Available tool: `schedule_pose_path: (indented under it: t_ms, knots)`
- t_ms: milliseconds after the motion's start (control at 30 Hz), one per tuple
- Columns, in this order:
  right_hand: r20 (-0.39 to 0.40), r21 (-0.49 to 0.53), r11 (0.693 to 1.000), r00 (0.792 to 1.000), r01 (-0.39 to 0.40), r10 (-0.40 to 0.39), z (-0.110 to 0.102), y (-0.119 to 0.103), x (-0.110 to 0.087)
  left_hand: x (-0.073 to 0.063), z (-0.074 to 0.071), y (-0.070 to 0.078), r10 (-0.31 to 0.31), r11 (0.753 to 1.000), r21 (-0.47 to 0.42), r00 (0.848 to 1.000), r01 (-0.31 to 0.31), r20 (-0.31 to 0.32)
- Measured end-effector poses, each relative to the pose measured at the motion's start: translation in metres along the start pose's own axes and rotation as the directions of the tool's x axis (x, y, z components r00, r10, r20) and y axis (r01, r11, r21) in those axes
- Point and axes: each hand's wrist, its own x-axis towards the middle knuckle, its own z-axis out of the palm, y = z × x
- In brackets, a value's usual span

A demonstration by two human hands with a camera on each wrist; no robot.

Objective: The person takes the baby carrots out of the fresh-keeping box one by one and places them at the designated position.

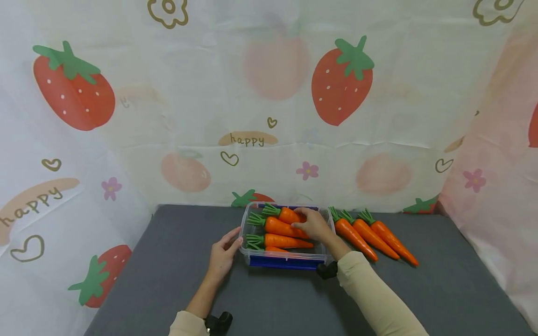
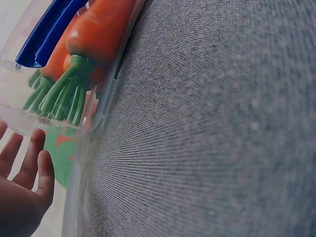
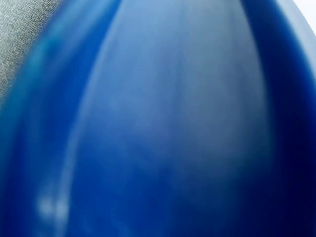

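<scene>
A clear plastic box (image 1: 286,255) with blue clips holds several orange carrots with green tops. My right hand (image 1: 314,225) reaches over its right side and grips the rearmost carrot (image 1: 289,215), whose tip is hidden by the fingers. A second carrot (image 1: 277,227) lies just in front, near the thumb. My left hand (image 1: 222,255) is at the box's left wall with relaxed fingers; in the left wrist view the fingers (image 2: 35,160) are extended beside the box's end. The right wrist view is filled by a blurred blue clip (image 3: 148,148), and no hand shows there.
Three more carrots (image 1: 371,238) lie side by side on the grey tabletop (image 1: 176,261), just right of the box. A printed strawberry cloth (image 1: 210,107) hangs behind and along both sides of the table.
</scene>
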Motion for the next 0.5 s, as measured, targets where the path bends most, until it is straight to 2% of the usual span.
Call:
schedule_pose_path:
  t_ms: [300, 500]
  knots:
    - [-0.023, 0.029, 0.999, 0.999, -0.031, 0.032, 0.003, 0.003, 0.002, 0.000, 0.001, -0.003, 0.057, 0.998, -0.008, 0.998, -0.058, -0.011]
    - [-0.021, -0.006, 1.000, 0.999, -0.024, 0.023, 0.002, 0.001, 0.002, 0.010, 0.003, -0.029, 0.067, 0.998, 0.005, 0.997, -0.067, -0.034]
